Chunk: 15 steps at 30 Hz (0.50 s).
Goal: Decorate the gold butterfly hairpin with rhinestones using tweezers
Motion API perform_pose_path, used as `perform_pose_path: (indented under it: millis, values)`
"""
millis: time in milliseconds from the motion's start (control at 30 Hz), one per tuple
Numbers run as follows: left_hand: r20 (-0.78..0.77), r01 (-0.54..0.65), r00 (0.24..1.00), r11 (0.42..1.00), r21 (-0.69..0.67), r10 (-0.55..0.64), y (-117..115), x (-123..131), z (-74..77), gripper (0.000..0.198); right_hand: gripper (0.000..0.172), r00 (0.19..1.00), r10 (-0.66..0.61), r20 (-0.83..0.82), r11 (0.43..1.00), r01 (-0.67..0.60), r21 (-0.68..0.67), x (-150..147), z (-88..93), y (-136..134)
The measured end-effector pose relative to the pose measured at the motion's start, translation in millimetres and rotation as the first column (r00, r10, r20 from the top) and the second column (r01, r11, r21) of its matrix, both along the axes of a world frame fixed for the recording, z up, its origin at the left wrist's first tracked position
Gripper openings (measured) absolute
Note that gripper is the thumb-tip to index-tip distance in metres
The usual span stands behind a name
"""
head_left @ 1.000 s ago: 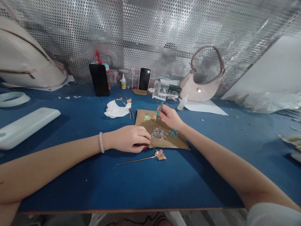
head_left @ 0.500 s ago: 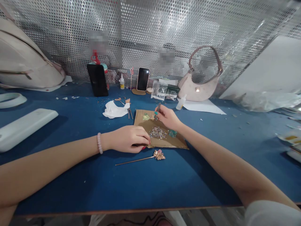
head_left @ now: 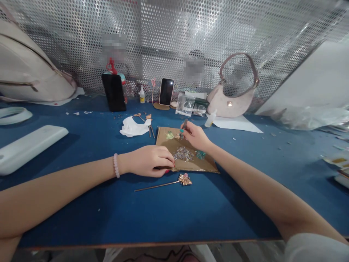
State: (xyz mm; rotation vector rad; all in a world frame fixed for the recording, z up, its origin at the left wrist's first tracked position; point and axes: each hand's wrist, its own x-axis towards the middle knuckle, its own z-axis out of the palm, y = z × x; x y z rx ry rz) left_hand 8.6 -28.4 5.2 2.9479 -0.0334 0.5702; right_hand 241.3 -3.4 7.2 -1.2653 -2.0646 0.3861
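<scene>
A brown cardboard sheet [head_left: 188,165] lies on the blue table and carries small heaps of sparkly beads [head_left: 184,154], green bits [head_left: 170,135] and teal bits [head_left: 201,154]. My right hand [head_left: 195,136] pinches metal tweezers [head_left: 183,126] over the far end of the cardboard, tip down. My left hand [head_left: 149,160] rests curled on the cardboard's near left corner, fingers pressed together on its edge. A gold hair stick with a flower ornament [head_left: 185,179] lies just in front of the cardboard.
Two phones [head_left: 113,92] [head_left: 166,91] stand propped at the back, with a small glue bottle [head_left: 141,94] between them. A crumpled tissue [head_left: 134,127], more hair sticks [head_left: 148,118], plastic bags [head_left: 188,104], a pink handbag [head_left: 234,98] and a white case [head_left: 27,145] surround the work.
The view has shifted slightly. My right hand with the tweezers has stayed over the far end of the cardboard, and my left hand has not moved.
</scene>
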Motion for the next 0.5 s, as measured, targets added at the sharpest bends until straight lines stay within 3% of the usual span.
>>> perform_pose_path:
  millis: [500]
  values:
    - [-0.009,0.000,1.000,1.000,0.009,0.000,-0.5,-1.8,-1.4,0.023,0.004,0.997,0.043,-0.060,0.999,-0.044,-0.027,0.0,0.0,0.6]
